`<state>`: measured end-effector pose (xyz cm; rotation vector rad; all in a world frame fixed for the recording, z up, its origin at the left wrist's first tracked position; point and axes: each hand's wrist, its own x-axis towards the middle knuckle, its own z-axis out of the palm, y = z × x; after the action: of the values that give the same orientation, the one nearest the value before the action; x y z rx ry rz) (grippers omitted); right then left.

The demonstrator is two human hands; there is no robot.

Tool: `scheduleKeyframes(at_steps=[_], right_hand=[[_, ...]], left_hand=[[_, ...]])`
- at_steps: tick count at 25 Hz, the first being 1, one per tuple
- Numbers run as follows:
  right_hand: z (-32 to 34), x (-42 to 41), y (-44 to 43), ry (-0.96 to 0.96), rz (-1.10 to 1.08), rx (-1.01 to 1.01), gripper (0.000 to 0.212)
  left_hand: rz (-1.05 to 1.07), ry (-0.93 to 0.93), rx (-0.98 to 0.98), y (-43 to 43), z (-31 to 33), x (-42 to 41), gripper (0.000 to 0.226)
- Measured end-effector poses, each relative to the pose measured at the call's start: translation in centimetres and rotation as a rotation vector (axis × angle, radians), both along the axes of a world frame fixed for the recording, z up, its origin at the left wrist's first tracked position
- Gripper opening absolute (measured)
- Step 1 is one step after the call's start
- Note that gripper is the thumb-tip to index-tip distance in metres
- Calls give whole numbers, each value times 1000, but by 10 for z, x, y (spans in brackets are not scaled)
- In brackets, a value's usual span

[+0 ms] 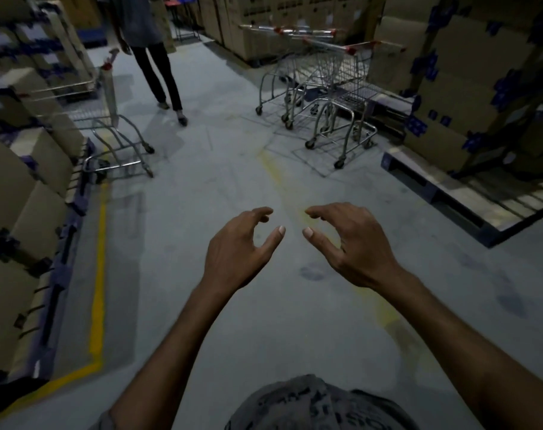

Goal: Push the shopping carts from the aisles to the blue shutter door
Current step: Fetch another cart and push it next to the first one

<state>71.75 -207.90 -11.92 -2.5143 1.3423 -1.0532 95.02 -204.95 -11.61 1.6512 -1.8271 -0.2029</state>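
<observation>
Left hand [240, 246] and right hand [354, 243], empty and loosely curled, should evenly grip the nested silver wire shopping carts [338, 79] ahead-right.

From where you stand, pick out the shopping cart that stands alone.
The cart on the left, against the stacked boxes by the yellow floor line. The other carts, ahead on the right, are nested together in a cluster.

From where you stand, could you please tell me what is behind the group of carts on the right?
Stacked cardboard boxes stand behind the carts, which cover the boxes' lower parts.
</observation>
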Motion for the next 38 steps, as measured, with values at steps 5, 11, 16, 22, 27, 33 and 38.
scheduleKeyframes(at_steps=[5, 11, 16, 22, 27, 33, 38], right_hand=[[29, 33, -86, 72, -61, -101, 46], [19, 44, -206, 90, -111, -87, 44], [-8, 36, -339, 80, -131, -44, 43], [-27, 26, -503, 63, -151, 46, 43], [-31, 28, -611, 74, -174, 92, 47], [-37, 46, -740, 73, -226, 71, 45], [-30, 79, -854, 211, -336, -109, 44]], left_hand=[[-75, -51, 50, -118, -3, 34, 46], [-112, -54, 56, -249, -16, 49, 44], [-129, -89, 2, -371, -15, 42, 44], [-111, -142, -160, -504, 29, 27, 43], [-119, -165, -237, -604, 54, 27, 41], [-170, -172, -205, -755, 22, 49, 43], [-209, -368, -260, -897, 1, 77, 52]])
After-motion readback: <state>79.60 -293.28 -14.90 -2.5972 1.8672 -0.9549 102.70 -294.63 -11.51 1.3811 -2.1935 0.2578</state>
